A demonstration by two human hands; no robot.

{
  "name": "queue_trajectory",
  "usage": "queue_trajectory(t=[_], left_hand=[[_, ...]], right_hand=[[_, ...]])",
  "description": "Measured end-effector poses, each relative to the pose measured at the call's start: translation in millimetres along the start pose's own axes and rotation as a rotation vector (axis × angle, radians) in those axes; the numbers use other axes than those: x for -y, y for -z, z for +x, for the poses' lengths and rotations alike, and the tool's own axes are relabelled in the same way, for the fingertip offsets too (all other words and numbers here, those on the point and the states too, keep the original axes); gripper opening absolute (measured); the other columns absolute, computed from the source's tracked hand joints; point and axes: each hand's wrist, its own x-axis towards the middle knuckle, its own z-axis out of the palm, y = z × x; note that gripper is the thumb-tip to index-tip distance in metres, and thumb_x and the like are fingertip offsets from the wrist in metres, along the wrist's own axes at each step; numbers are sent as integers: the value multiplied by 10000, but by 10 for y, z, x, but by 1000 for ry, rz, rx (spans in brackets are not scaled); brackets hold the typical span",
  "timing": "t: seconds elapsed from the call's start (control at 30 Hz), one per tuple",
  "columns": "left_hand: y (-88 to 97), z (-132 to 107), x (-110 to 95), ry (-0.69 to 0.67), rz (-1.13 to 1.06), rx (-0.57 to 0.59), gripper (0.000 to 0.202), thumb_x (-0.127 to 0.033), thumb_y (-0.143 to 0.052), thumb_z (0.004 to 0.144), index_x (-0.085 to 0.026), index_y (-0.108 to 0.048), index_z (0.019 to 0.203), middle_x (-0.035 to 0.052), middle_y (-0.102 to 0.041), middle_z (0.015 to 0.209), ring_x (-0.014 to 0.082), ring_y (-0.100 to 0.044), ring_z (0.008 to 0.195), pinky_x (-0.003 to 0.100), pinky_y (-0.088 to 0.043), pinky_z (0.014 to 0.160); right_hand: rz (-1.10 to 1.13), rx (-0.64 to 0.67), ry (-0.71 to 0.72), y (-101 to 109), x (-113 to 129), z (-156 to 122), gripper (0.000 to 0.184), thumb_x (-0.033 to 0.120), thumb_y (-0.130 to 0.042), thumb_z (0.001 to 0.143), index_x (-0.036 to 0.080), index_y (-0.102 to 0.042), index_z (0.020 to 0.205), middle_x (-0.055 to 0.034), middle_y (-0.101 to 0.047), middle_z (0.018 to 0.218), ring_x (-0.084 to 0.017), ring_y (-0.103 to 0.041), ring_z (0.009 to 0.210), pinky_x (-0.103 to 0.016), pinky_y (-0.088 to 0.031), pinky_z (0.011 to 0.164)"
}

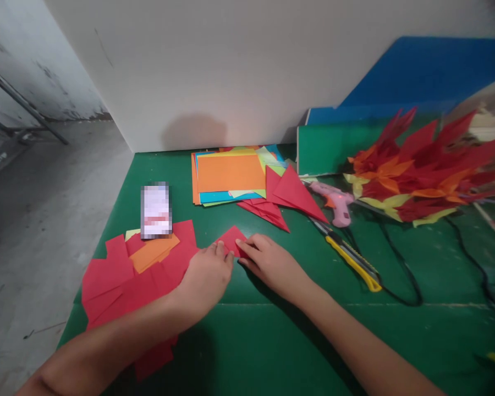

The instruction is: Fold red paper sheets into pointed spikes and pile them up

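A small piece of red paper (233,236) lies on the green table between my two hands, its upper corner pointing away from me. My left hand (209,278) presses on its left part with fingers bent and closed against it. From the right, my right hand (272,264) pinches the right side between thumb and fingers. Left of my left hand, many red paper pieces (148,289) lie spread in a heap, with orange paper strips (154,253) on top. Just beyond my hands rest folded red paper triangles (295,195).
A phone (155,212) lies at the left. Behind are stacked coloured sheets (231,173) against a white board (231,71). A pink glue gun (334,202) with a black cord, a yellow utility knife (352,263) and a red-orange paper arrangement (429,170) occupy the right.
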Motion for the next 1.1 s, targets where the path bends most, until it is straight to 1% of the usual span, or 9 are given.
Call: queue_trajectory(t=[0.1,0.2,0.27,0.37,0.43,0.53,0.63,0.87,1.1], left_hand=[[123,66,55,56,-91,43,283,-27,-451,824,-106,-649,1011,139,-684,948,255,-672,816,320,-531,636],[176,290,171,43,-167,-130,232,-63,-437,852,-108,-661,895,121,-676,858,248,-657,806,340,-523,670],[151,536,239,-94,-260,-331,253,-45,-466,832,-110,-645,998,135,-652,1079,235,-629,975,342,-509,813],[79,977,285,-430,-339,-492,332,-21,-483,806,-122,-627,1087,139,-546,1313,225,-511,1205,354,-423,990],[48,1251,275,-623,-345,-520,327,-57,-485,834,-158,-630,1109,110,-557,1313,209,-508,1203,364,-392,1012],[48,1548,220,-827,-253,-443,313,-104,-418,915,-157,-624,1144,91,-580,1301,186,-545,1131,337,-379,990],[83,1694,172,-806,-159,-396,318,-129,-398,943,-157,-612,1178,73,-650,1192,190,-558,1029,306,-406,886],[203,1756,189,-827,-64,-473,292,-119,-440,926,-145,-613,1160,100,-652,1120,210,-540,1012,306,-407,840],[245,1802,239,-725,-186,-541,391,-44,-443,888,-102,-532,1265,134,-623,1183,201,-542,1054,318,-424,914]], right_hand=[[-40,-31,-19,-49,32,-5,226,232,-489,918,145,-607,1091,-91,-590,859,-192,-545,765,-291,-420,628],[-116,-31,-54,-92,67,-5,219,254,-467,931,142,-627,1031,-71,-570,813,-173,-511,691,-283,-377,591],[-163,-22,-82,-106,81,0,210,266,-486,922,141,-640,989,-73,-565,802,-175,-507,682,-287,-365,587],[-212,-3,-132,-89,88,11,197,270,-525,897,128,-649,958,-97,-569,817,-205,-527,723,-304,-374,598],[-239,3,-177,-62,93,16,214,271,-543,885,114,-644,992,-116,-576,852,-225,-541,761,-315,-387,611],[-247,3,-208,-37,109,18,250,271,-553,879,95,-633,1037,-126,-581,886,-236,-554,789,-323,-403,628],[-233,-9,-209,-43,115,12,238,268,-525,894,97,-635,1019,-116,-576,853,-227,-551,762,-322,-402,616],[-318,-105,-232,-17,-94,-2,307,310,-415,943,116,-649,988,-126,-584,819,-236,-551,744,-331,-410,611],[-232,-99,-258,54,-240,-1,318,308,-425,936,100,-651,1016,-127,-560,812,-246,-547,758,-333,-404,616]])
